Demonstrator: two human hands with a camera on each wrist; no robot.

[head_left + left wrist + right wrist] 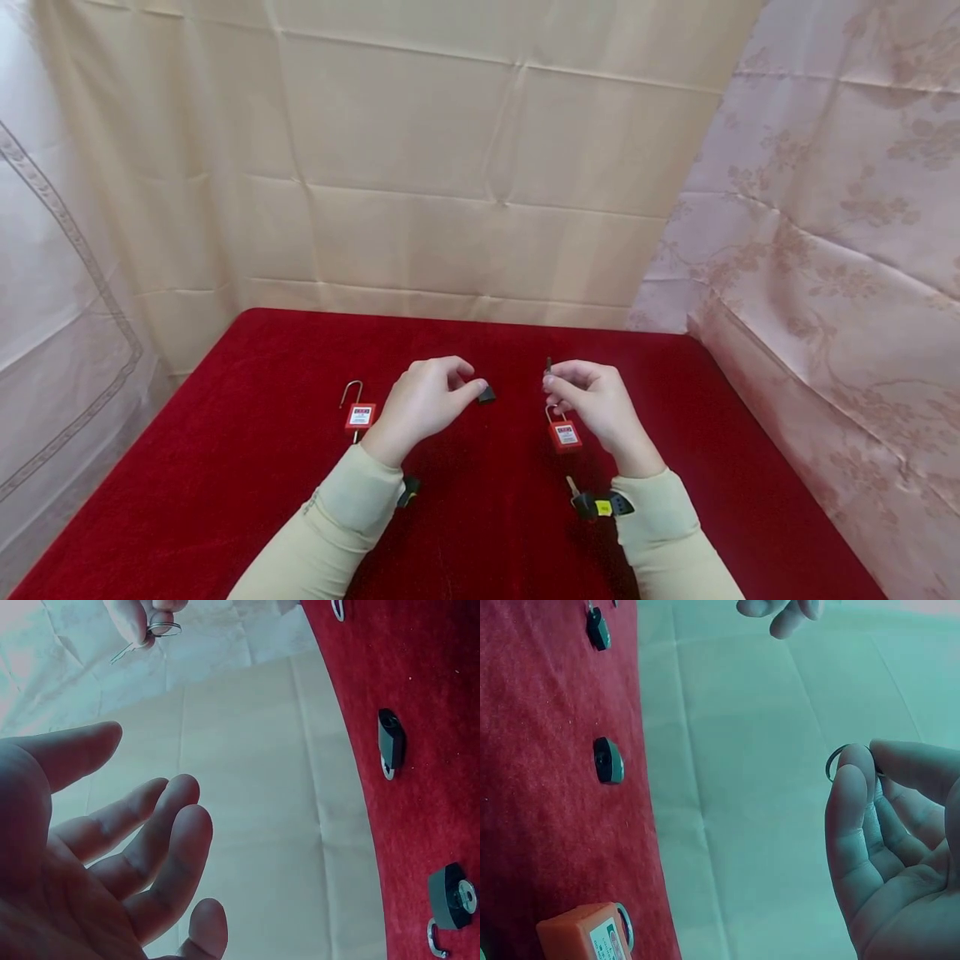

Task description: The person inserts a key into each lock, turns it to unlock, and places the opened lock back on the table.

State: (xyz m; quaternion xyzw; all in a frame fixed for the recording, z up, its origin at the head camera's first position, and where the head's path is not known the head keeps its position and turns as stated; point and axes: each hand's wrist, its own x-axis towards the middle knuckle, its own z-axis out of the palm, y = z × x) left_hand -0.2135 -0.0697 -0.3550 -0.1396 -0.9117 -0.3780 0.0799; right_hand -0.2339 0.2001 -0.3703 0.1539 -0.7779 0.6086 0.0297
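My right hand point(596, 404) pinches a small key point(124, 653) on a metal ring point(835, 761) between thumb and fingers, raised above the table. Below that hand is a red padlock point(565, 435) with a white label, its shackle partly hidden by the fingers. My left hand point(427, 400) is raised and holds nothing, its fingers loosely bent. Just past its thumb in the head view lies a dark padlock point(487, 394). To its left lies another red padlock point(360, 416), its shackle swung open and a key point(466, 897) at its bottom end.
A red cloth point(480, 517) covers the table. A thin brass-coloured piece point(572, 485), perhaps a key, shows beside the black right wrist strap point(618, 503). Behind the table hangs a beige curtain point(465, 167); patterned cloth point(847, 208) hangs on the right.
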